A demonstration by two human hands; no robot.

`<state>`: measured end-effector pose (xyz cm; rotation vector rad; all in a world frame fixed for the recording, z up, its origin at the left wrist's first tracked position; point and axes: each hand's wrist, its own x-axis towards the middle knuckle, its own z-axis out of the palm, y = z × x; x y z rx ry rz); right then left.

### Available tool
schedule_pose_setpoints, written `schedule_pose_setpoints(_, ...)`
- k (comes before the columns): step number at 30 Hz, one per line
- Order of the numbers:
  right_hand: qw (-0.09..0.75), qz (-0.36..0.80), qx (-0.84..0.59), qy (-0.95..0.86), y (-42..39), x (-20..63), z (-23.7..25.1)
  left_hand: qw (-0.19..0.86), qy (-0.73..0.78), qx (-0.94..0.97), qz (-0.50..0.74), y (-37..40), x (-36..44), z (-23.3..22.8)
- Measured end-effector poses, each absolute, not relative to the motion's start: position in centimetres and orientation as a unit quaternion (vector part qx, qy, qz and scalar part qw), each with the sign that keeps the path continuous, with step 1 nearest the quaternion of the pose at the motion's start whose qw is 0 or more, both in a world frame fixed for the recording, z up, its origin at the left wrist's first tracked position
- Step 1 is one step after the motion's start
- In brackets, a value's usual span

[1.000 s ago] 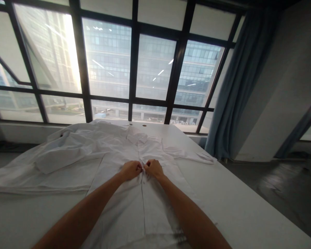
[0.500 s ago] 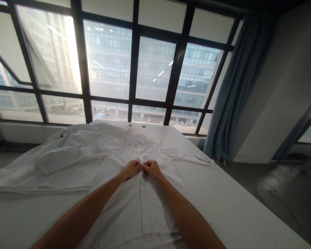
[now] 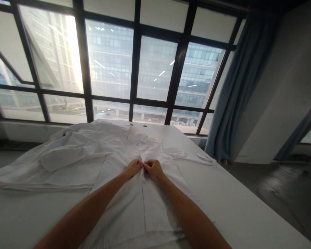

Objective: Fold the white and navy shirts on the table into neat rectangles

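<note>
1. A white button-front shirt [image 3: 124, 193] lies spread flat, front side up, on a white counter [image 3: 235, 207], its collar [image 3: 138, 138] pointing toward the window [image 3: 111, 69] and its hem toward the person.
2. The left hand [image 3: 133, 167] rests on the shirt at the left side of the button placket [image 3: 144, 207], about chest height on the garment; its fingers are curled together and pinch the fabric edge.
3. The right hand [image 3: 153, 167] sits just beside it on the other side of the placket, fingers likewise curled and pinching the cloth.
4. The two hands' fingertips touch or nearly touch over the placket; whether a button lies between them cannot be told.
5. Both bare forearms run from the lower edge of the view up over the shirt's lower front.
6. The shirt's right sleeve [image 3: 190, 156] stretches out to the right across the counter.
7. To the left lies more white cloth [image 3: 54, 162], folded and layered, touching the shirt's left side.
8. A grey-blue curtain [image 3: 238, 86] hangs at the right end of the window, beside a pale wall [image 3: 282, 86].
</note>
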<state>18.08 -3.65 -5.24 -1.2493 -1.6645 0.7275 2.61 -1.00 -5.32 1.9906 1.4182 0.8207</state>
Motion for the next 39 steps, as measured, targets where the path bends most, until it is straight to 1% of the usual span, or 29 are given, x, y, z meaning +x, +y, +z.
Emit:
schedule_pose_setpoints(3,0.446,0.281,-0.507,-0.682,-3.7,17.9,-5.4,0.284,0.534,0.737,0.302,-1.2,2.8,-5.1)
schedule_pose_setpoints(8,0.463,0.259,-0.499,-0.685,-3.8,17.8,-5.4,0.275,0.542,0.737,0.297,-1.4,3.0,-4.7)
schedule_pose_setpoints(11,0.46,0.263,-0.5,-0.685,-3.7,17.8,-5.3,0.27,0.546,0.737,0.293,-1.4,3.0,-4.7)
schedule_pose_setpoints(14,0.447,0.298,-0.506,-0.675,-3.4,17.8,-5.2,0.267,0.55,0.737,0.289,-1.1,3.1,-5.1)
schedule_pose_setpoints(19,0.435,0.395,-0.501,-0.635,-2.8,18.0,-5.2,0.265,0.546,0.736,0.3,-0.6,3.2,-5.9)
schedule_pose_setpoints(23,0.425,0.416,-0.495,-0.634,-2.9,18.0,-5.0,0.262,0.542,0.736,0.31,-0.9,3.3,-5.8)
schedule_pose_setpoints(29,0.413,0.402,-0.493,-0.652,-3.0,18.0,-4.9,0.287,0.523,0.732,0.331,-1.2,3.2,-5.3)
schedule_pose_setpoints(35,0.419,0.306,-0.516,-0.681,-2.9,17.9,-5.3,0.301,0.518,0.727,0.336,-1.5,2.9,-5.3)
schedule_pose_setpoints(39,0.417,0.247,-0.535,-0.692,-3.1,17.8,-5.4,0.293,0.51,0.735,0.338,-1.8,2.7,-4.9)
